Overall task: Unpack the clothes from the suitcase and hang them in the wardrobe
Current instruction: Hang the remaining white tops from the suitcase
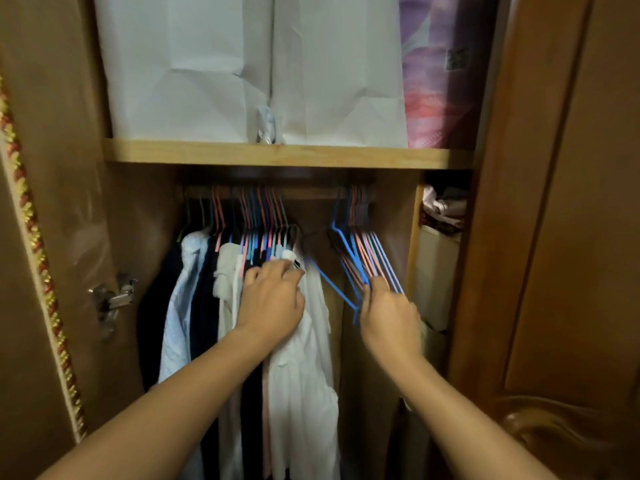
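Inside the open wardrobe, a row of clothes hangs on coloured hangers from the rail. Rightmost among them is a white garment. My left hand rests on the shoulders of these hung clothes, fingers curled over their tops by the white garment. To the right hangs a bunch of empty hangers, blue, pink and purple. My right hand grips the lower ends of these hangers, with a blue hanger at the left of the bunch. The suitcase is out of view.
A wooden shelf above the rail holds white paper bags and a purple bundle. A side compartment at right holds folded items. The wardrobe doors stand open at left and right.
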Motion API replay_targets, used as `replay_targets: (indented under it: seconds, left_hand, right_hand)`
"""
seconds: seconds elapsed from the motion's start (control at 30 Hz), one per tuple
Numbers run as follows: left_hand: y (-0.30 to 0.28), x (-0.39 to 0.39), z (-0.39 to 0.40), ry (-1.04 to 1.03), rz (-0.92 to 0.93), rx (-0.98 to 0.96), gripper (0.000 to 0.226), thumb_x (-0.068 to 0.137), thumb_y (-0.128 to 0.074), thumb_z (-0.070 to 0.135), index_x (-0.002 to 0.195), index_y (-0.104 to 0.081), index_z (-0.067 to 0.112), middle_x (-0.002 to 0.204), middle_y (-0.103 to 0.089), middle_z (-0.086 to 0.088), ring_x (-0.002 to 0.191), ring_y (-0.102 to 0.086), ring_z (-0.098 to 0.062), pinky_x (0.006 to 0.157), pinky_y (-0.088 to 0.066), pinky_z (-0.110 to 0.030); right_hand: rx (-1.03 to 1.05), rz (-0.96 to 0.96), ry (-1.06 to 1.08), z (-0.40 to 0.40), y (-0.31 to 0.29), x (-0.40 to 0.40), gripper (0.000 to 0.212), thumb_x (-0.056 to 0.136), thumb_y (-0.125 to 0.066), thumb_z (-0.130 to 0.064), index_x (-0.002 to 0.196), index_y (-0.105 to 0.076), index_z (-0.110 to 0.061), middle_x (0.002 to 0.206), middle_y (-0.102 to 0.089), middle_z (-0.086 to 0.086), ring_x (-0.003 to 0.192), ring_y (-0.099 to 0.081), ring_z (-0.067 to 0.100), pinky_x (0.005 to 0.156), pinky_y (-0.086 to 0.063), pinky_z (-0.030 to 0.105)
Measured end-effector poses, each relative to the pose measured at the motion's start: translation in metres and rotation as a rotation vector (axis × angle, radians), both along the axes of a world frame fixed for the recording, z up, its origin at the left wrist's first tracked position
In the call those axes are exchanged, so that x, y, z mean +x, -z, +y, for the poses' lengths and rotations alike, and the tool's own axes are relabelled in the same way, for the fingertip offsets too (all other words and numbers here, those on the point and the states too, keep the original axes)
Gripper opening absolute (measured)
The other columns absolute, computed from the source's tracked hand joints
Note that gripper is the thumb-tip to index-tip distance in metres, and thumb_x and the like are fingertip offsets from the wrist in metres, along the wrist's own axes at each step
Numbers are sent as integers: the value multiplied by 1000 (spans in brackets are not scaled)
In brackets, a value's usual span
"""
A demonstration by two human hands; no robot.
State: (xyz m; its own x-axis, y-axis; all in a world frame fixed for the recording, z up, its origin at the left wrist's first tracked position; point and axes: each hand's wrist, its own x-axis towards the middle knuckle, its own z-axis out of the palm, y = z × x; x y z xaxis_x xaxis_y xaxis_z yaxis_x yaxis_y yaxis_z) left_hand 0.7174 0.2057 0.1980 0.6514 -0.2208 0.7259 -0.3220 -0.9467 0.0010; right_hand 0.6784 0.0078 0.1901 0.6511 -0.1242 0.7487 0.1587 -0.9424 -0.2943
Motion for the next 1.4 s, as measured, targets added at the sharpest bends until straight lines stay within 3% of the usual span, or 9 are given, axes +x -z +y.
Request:
replay_targets:
  seconds: [0.23, 0.37, 0.6, 0.7, 0.77, 0.9, 1.1, 1.2, 1.4]
  left_hand:
    - [85, -45, -115, 515, -20, -401, 57, 82, -55, 22, 137, -55, 7, 140, -46, -21, 130, -48, -39, 111, -39, -51]
    - [170, -80, -169, 583, 135, -163, 53, 88, -54, 31, 136, -57, 9, 133, -51, -30, 124, -48, -44, 107, -39, -52]
    - [307, -180, -219, 815, 633, 281, 28, 95, -53, 26, 87, -69, 4, 99, -64, -22, 87, -61, -43, 77, -47, -50]
    - [359, -242, -237, 972, 1193, 388, 18, 93, -57, 26, 92, -70, 38, 77, -68, 2, 72, -67, -14, 67, -50, -31]
    - [388, -279, -247, 1077, 1388, 517, 16, 92, -50, 47, 94, -63, 56, 75, -69, 5, 67, -65, -3, 64, -51, -24]
    - [427, -331, -275, 1361, 1352, 737, 25, 98, -51, 46, 92, -62, 24, 79, -70, 3, 77, -68, -7, 60, -46, -21]
    - [526, -319, -314, 1555, 1315, 809, 43, 98, -39, 52, 96, -70, 23, 94, -73, 5, 87, -68, -12, 70, -51, -31]
    - [583, -311, -337, 1467, 1410, 921, 62, 96, -27, 69, 113, -68, 26, 110, -65, 5, 101, -66, -17, 83, -51, -33]
    - [720, -304, -384, 863, 1472, 1027, 40, 102, -50, 32, 140, -50, 20, 136, -49, -13, 119, -54, -32, 95, -45, -38]
  right_hand:
    - [454, 0, -180, -103, 158, -157, 18, 102, -50, -20, 101, -68, -17, 95, -66, -5, 90, -64, 7, 79, -48, 18]
    - [1105, 215, -142, -172, 226, -294, 23, 102, -47, -4, 98, -68, -13, 79, -68, 4, 69, -69, 15, 57, -55, 25]
    - [1461, 415, 263, -233, 320, -548, 26, 94, -55, -28, 96, -66, -4, 79, -65, 9, 72, -64, 16, 76, -53, 27]
    - [1449, 609, 438, -231, 361, -620, 64, 83, -65, -64, 91, -65, -1, 77, -60, 5, 74, -55, 4, 73, -47, 19]
    - [1547, 785, 446, -220, 387, -643, 50, 85, -72, -44, 107, -63, -1, 90, -63, 8, 72, -56, -2, 69, -48, 15]
    - [1673, 762, 518, -196, 430, -630, 18, 98, -62, -25, 112, -66, -14, 100, -72, -3, 91, -63, 3, 85, -49, 22]
    - [1819, 627, 785, -194, 501, -611, 54, 86, -62, -62, 81, -70, -9, 76, -68, -10, 75, -59, 2, 80, -45, 29]
    - [1912, 653, 810, -193, 535, -597, 59, 81, -61, -68, 83, -71, -10, 72, -72, 2, 67, -60, 11, 75, -49, 28]
    - [1722, 607, 1321, -227, 638, -588, 35, 102, -53, -27, 73, -65, -11, 53, -56, -6, 44, -48, 4, 46, -36, 19]
